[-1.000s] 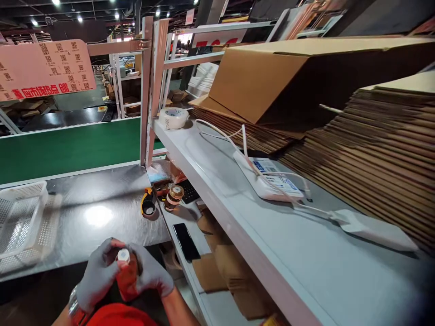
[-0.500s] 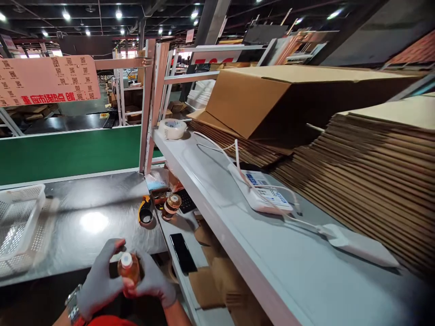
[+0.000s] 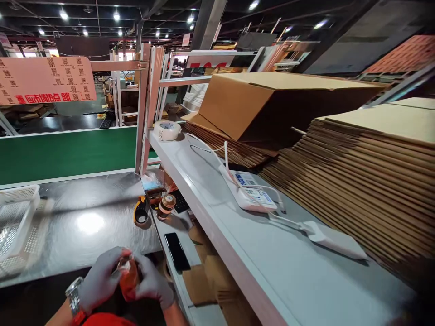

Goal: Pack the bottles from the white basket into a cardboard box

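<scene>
Both of my hands wear grey gloves with bare fingertips and are closed around a small bottle (image 3: 129,281) of amber-orange colour. My left hand (image 3: 101,277) grips its left side, with the fingers over the white cap, which is mostly covered. On the other side my right hand (image 3: 152,279) holds the bottle's body. The bottle is above the dark near edge of the metal worktable (image 3: 102,199). Beyond my hands, a yellow and black tape dispenser (image 3: 140,212) lies on that table.
A white perforated basket (image 3: 32,203) stands at the left. To the right are a phone (image 3: 177,251), a brown-lidded jar (image 3: 166,206) and a raised shelf (image 3: 217,217) with a tape roll (image 3: 167,130), a power strip (image 3: 249,190) and stacked cardboard (image 3: 367,181).
My left fingers have moved in over the bottle's cap, which was plainly visible before. The view has shifted slightly to the right.
</scene>
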The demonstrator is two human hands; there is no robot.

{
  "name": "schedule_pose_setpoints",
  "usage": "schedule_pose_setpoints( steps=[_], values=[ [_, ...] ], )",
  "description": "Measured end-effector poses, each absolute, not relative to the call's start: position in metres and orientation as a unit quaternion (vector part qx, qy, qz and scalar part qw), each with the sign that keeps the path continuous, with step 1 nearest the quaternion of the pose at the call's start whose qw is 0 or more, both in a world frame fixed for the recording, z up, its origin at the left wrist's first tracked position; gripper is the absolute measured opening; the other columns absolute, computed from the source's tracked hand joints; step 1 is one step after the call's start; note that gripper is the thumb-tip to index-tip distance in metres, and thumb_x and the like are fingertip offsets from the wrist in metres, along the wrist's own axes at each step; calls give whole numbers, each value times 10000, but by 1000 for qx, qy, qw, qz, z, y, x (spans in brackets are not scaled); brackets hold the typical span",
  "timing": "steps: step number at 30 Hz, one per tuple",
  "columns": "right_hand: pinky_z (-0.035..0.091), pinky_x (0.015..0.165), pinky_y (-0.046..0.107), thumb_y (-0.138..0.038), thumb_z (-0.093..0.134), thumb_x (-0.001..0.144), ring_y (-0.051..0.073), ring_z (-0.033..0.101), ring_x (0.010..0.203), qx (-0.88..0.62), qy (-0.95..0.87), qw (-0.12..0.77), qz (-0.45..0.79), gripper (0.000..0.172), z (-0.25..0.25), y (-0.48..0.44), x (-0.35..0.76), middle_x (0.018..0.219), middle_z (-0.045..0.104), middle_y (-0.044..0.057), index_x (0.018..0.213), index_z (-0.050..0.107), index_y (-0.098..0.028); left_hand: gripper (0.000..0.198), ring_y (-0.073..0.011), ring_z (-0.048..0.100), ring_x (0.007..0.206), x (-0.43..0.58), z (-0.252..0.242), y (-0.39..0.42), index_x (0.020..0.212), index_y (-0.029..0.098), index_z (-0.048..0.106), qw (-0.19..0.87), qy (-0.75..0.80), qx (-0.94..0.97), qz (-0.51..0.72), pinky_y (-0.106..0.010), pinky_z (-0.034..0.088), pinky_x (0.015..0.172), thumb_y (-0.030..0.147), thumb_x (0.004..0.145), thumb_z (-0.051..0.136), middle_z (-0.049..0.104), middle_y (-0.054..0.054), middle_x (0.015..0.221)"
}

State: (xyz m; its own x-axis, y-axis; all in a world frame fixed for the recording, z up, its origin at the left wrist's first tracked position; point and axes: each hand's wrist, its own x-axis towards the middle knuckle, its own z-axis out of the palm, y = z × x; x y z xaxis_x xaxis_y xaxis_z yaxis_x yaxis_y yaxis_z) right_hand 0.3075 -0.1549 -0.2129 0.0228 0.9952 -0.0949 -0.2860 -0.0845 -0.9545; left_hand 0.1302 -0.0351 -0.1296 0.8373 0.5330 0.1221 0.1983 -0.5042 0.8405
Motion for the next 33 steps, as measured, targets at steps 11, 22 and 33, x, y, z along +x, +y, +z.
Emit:
schedule_pose_setpoints(
  steps=[11,22,33],
  values=[
    [482,848,332,-233,994,459,239,692,968,-535,-403,533,516,688,-241,-165,311,1070,805,-18,1091,723,-225,157,-243,725,1046,132,-117,-28,1067,241,788,328,158,931,0,-350,556,905,201,971,671,791,-74,1117],
    [522,836,356,-270,961,554,233,677,901,-581,-420,531,451,618,-239,-175,315,1046,792,9,1130,739,-243,204,-325,713,1186,153,-86,-46,1174,221,799,194,231,941,-155,-432,528,994,280,999,713,783,-107,1251],
    [535,855,371,-260,984,541,232,682,914,-560,-445,535,450,617,-256,-184,325,1067,785,-10,1113,753,-264,292,-354,732,1219,162,-96,-50,1314,239,772,153,131,965,-167,-481,597,1001,321,1035,748,775,-122,1357]
  ],
)
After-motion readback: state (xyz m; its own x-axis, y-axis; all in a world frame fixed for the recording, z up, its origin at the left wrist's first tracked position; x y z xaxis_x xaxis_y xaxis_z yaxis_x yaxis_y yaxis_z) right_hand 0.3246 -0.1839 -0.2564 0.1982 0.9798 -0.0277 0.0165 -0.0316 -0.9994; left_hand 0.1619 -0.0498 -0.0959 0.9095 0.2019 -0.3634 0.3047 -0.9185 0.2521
